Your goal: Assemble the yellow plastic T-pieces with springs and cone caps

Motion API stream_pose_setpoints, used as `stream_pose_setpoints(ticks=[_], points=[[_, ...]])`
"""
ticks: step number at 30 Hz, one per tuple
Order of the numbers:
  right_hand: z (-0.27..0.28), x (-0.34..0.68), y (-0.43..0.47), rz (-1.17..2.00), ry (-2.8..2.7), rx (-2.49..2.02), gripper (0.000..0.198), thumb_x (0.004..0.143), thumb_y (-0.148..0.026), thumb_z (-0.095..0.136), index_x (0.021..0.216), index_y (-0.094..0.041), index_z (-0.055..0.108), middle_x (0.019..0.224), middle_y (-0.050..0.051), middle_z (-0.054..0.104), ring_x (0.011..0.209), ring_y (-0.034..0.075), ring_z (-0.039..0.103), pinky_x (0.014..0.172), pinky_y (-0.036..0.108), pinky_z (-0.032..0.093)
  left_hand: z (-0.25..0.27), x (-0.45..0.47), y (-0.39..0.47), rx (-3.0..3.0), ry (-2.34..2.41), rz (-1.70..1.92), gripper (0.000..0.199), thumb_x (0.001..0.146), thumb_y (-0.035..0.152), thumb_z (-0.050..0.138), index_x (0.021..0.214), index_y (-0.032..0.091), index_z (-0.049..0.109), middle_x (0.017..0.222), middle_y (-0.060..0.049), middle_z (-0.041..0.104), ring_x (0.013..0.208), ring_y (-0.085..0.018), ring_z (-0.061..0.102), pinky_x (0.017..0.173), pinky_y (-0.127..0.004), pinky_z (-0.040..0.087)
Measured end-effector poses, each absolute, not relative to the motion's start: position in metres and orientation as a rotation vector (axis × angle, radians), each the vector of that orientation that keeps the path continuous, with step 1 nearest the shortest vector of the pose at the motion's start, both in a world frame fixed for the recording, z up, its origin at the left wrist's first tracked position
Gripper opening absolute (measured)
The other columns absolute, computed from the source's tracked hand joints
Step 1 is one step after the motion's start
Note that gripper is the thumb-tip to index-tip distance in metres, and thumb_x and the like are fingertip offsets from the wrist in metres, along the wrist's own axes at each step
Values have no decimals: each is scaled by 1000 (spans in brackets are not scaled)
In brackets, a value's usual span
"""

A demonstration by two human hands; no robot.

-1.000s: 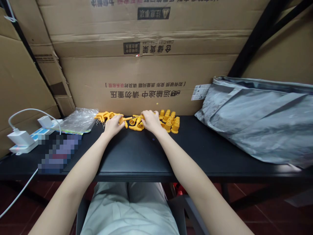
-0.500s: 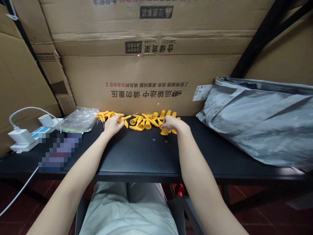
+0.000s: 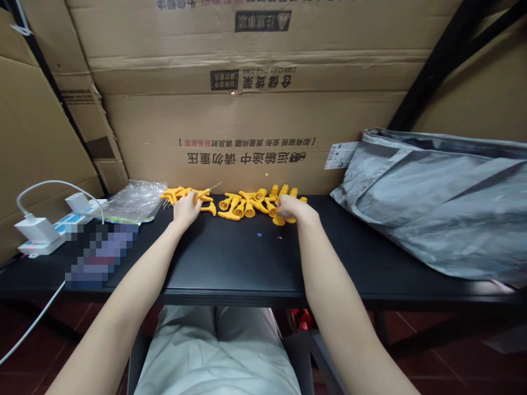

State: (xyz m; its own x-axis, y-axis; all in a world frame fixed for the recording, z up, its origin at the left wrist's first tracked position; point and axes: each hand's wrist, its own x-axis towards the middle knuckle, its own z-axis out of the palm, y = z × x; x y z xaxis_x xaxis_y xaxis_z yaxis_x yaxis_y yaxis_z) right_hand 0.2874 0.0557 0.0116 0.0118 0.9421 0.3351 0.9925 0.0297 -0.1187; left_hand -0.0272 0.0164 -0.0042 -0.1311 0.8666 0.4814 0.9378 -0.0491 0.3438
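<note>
My left hand is closed around a yellow corkscrew, whose thin metal spiral points up and to the right. Beneath and behind that hand lies a pile of yellow corkscrew handles, some with spirals showing. My right hand is closed at a yellow bell-shaped cup; its fingertips are partly hidden. More yellow bell-shaped cups stand just behind it. Between the hands lies a cluster of corkscrews fitted with bell-shaped cups, and a T-shaped handle sits at its front.
A cardboard wall closes off the back of the black table. At the right lies a large grey bag. On the left are a clear plastic bag, a power strip with chargers and cable, and a blurred-out flat object.
My left hand has turned and shifted slightly left, so the corkscrew now tilts with its spiral upward. My right hand has moved very slightly right at the cups.
</note>
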Motion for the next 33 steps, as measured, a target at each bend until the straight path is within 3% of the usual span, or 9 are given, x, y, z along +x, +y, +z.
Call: stream_pose_setpoints(ticks=[10,15,19,23,28,33], points=[[19,281,48,-175,-2054,-2000,52,74,-42,70,118,-16,62,123,29,55,113,41,55,80,54,47,-7,-39,22,-1901,-2088,-1203,34,83,20,44,113,20,60,83,-5,68,84,-21,65,82,-33,50],[36,268,34,40,-1921,-2292,41,77,-28,68,116,-16,65,115,23,63,112,35,59,86,47,46,-4,-45,42,-1946,-2027,-1886,43,77,11,36,115,19,55,84,-4,64,74,-15,63,75,-30,54],[46,253,24,-90,-1813,-2244,34,85,-24,55,116,-15,65,114,20,66,110,31,61,87,43,46,-2,-43,64,-1901,-2069,-2420,42,81,14,33,120,21,47,81,-1,57,63,-10,61,63,-27,56],[40,241,22,-194,-1870,-2122,32,86,-21,51,111,-12,68,110,23,68,107,34,62,86,46,46,-7,-45,81,-1973,-2124,-2080,41,78,16,45,118,19,51,89,-3,56,64,-11,61,66,-29,57],[27,235,26,-216,-1939,-2023,28,86,-21,53,108,-14,70,106,23,69,104,37,62,85,50,44,-21,-50,94,-1988,-2124,-1367,38,75,9,48,109,17,62,99,-11,64,97,-23,63,92,-39,50],[28,231,24,-214,-1971,-2051,31,90,-20,47,113,-14,67,113,21,67,108,35,61,87,48,43,-35,-47,97,-1938,-2127,-1072,34,77,9,49,106,17,65,109,-14,61,113,-29,54,100,-43,41]])
